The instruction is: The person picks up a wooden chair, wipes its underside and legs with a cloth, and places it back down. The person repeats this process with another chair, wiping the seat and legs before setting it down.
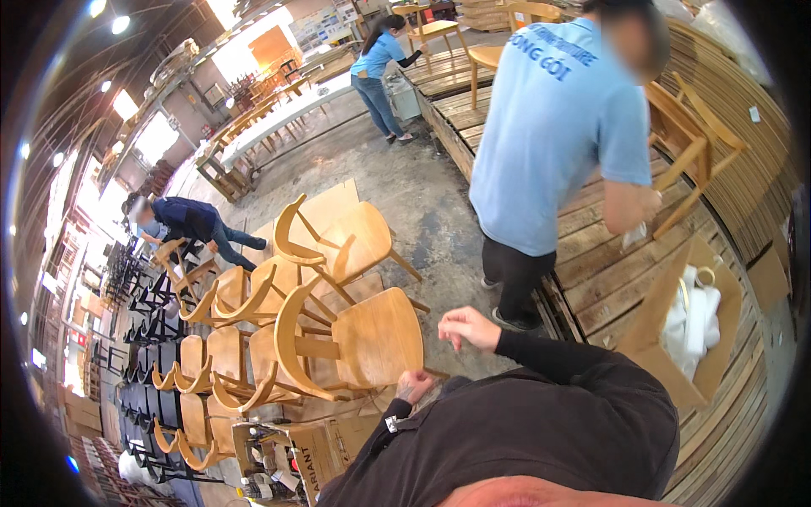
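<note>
A light wooden chair (380,338) with a curved backrest stands just ahead of me. My left hand (414,386) is beside the near corner of its seat, its fingers curled in; whether it touches the wood or pinches something small is unclear. My right hand (469,328) hovers right of the same seat, apart from it. Its fingers are loosely bent and spaced, with nothing visible in them. Behind this chair stands a second wooden chair (351,241), and several more alike are packed to the left.
An open cardboard box (338,448) with bottles sits at lower left. To the right, a wooden slat platform (591,296) bears a carton (642,338) of white wrapping. A co-worker in a blue shirt (549,144) handles a chair there; two other people work farther off. Black chairs (152,380) fill the left.
</note>
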